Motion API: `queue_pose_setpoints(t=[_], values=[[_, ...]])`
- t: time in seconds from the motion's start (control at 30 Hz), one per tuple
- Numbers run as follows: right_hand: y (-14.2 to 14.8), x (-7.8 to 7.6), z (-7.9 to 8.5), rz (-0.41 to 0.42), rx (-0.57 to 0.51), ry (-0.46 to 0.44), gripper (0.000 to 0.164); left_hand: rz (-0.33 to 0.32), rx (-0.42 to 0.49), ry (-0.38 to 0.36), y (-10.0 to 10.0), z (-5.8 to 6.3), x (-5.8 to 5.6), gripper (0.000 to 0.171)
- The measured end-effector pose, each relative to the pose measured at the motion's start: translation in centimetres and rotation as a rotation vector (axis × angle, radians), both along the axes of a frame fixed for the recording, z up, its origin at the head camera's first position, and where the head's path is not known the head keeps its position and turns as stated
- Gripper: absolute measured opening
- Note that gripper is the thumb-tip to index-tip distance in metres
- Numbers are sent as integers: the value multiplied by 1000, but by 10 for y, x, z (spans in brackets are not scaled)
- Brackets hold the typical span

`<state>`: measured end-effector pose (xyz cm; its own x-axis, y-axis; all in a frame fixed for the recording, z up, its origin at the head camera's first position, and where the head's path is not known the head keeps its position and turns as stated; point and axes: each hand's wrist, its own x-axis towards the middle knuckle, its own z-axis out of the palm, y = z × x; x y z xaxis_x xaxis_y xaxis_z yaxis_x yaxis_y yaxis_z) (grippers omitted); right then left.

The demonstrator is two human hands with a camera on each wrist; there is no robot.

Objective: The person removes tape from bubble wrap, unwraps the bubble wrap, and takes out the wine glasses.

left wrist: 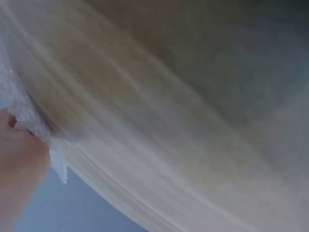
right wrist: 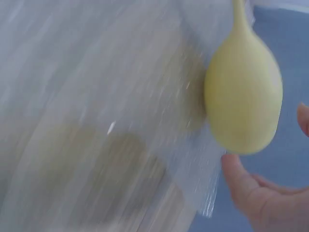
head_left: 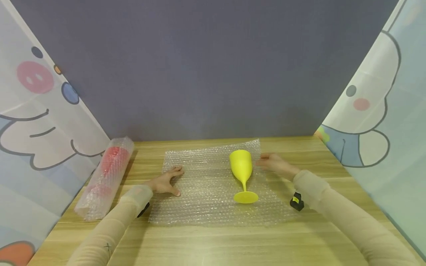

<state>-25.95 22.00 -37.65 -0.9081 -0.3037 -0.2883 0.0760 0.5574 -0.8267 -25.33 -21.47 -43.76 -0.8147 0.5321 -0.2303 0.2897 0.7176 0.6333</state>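
Observation:
A yellow goblet (head_left: 241,168) lies on its side on a sheet of bubble wrap (head_left: 203,188), its bowl toward the back and its round foot toward the front. Over the wrap's left edge is my left hand (head_left: 164,181), thumb and fingers spread apart, holding nothing. My right hand (head_left: 277,164) is by the wrap's back right edge, just right of the goblet's bowl. In the right wrist view, the right hand's (right wrist: 270,198) thumb and fingers are apart near the goblet's (right wrist: 244,92) rim, with no grip on it. The left wrist view is blurred, with the left hand (left wrist: 21,159) beside the wrap.
A red object rolled in bubble wrap (head_left: 106,177) lies along the table's left side. The wooden table (head_left: 213,245) meets a dark grey panel (head_left: 213,74) at the back. Cartoon-printed sheets hang at the left (head_left: 20,144) and right (head_left: 396,155).

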Motion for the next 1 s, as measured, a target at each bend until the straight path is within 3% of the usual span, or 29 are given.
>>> queue_pose_setpoints(t=[0.17,0.27,0.37,0.4,0.5,0.57,0.73,1.0], values=[[-18,3,5,-51,11,-105,94,3,2,-6,-1,1,-1,96],[-26,1,4,-107,50,-127,69,2,10,-5,-1,0,-1,96],[-32,0,3,-125,51,-154,68,-6,19,7,-1,-1,-1,96],[-34,0,3,-130,46,-168,69,-9,19,14,-1,-1,-1,96],[-38,0,2,-118,6,-201,95,-11,17,28,-2,-2,0,95],[-41,-1,1,-118,-21,-220,97,-9,17,34,-2,-2,0,94],[-52,-5,-1,-125,-45,-236,96,-6,19,35,-3,-2,0,95],[-68,-9,-9,-210,-24,-228,91,2,9,24,-1,-1,1,96]])
